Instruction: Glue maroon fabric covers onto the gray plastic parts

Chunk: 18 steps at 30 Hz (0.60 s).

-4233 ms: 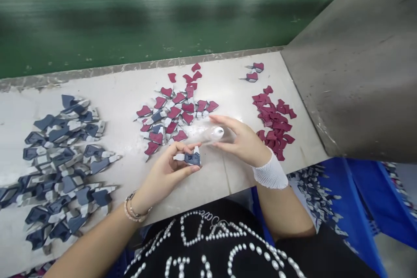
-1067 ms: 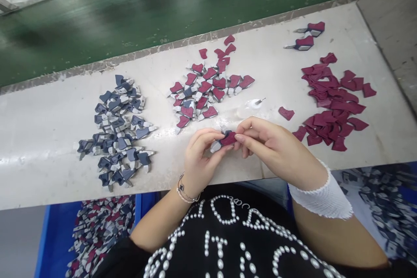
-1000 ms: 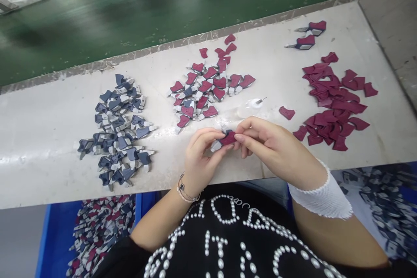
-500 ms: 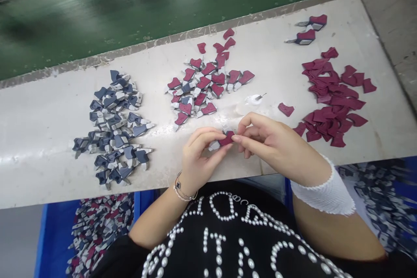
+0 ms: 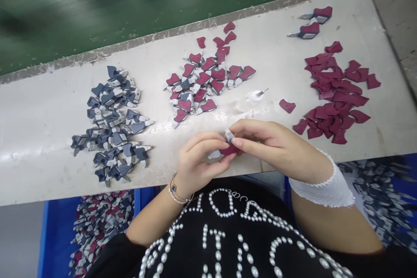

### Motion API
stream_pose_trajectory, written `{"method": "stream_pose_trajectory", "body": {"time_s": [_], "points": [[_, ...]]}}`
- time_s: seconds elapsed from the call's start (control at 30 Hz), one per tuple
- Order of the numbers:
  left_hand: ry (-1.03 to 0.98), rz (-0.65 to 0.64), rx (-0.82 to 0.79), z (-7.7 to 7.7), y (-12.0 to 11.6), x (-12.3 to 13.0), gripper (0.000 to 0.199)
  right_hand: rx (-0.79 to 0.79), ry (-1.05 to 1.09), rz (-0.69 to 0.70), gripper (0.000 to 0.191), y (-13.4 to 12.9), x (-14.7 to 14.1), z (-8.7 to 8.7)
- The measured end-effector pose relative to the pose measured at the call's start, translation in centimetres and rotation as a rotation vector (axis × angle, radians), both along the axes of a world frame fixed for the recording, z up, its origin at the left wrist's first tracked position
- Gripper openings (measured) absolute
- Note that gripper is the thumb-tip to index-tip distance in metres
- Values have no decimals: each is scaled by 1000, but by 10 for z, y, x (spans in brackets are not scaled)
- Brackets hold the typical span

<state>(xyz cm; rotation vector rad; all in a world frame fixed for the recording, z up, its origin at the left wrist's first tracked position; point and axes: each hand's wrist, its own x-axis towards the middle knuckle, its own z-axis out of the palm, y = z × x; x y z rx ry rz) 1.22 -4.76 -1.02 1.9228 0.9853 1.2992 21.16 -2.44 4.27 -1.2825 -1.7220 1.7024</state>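
Between my two hands, low over the front of the table, is a small plastic part with a maroon cover piece [image 5: 229, 150] and light grey ends. My left hand [image 5: 203, 154] pinches it from the left, thumb below and fingers above. From the right, my right hand [image 5: 260, 141] grips the same part with thumb and forefinger; the other fingers are curled behind. My fingers hide much of the part. Just beyond my hands lies a white bottle with a thin metal tip [image 5: 257, 95], and a single loose maroon piece [image 5: 287, 105] is to its right.
A pile of blue-grey parts [image 5: 114, 124] lies on the left of the table [image 5: 169, 165]. Maroon-covered parts [image 5: 203, 79] are heaped in the middle. Loose maroon pieces [image 5: 332, 110] lie at right, below two covered parts [image 5: 309, 30]. Blue bins [image 5: 54, 234] stand below the front edge.
My right hand has moved from the tip of the maroon cover to a fuller grip on the part. The part is turned, and its upper grey end now sticks up between my fingers.
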Motion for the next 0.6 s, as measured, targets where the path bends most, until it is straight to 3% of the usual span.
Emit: {"method": "stream_pose_trajectory", "body": {"time_s": [0.6], "points": [[-36,-89,12,12,3,-3,27,84,-79,124,23,-1,8,12]]}}
